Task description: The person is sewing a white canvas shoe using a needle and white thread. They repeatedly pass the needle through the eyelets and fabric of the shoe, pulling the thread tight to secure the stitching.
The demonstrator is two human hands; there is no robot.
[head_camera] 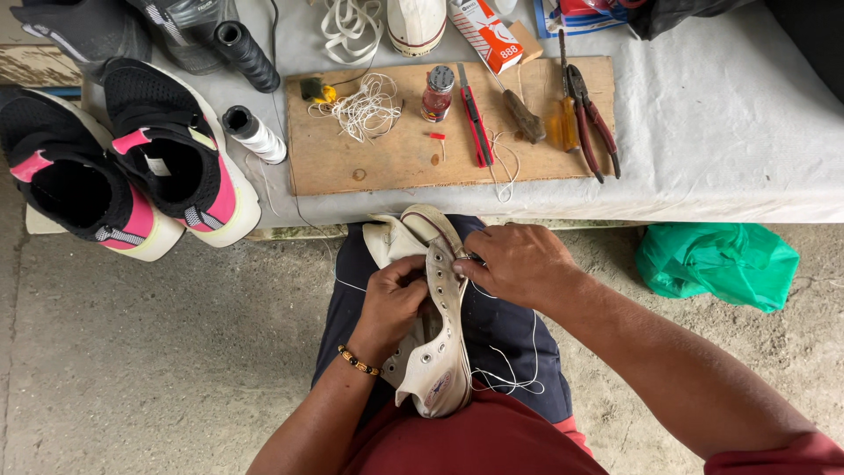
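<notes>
Both hands work a cream canvas high-top shoe (pixel 437 339) lying on the lap; the left hand (pixel 397 299) reaches inside, its grip clenched on the upper; the right hand (pixel 519 262) pinches the eyelet edge, white thread (pixel 510 378) trailing; beyond, the grey-covered worktop (pixel 730 123) carries a brown wooden board (pixel 396 154).

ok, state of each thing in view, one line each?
left hand: gripping white high-top sneaker
right hand: pinched at the sneaker's edge
white high-top sneaker: on lap, unlaced
white thread: loose, trailing over lap
black-and-pink sneakers: side by side, empty
pliers: lying on wooden board
green bag: crumpled on floor
</notes>
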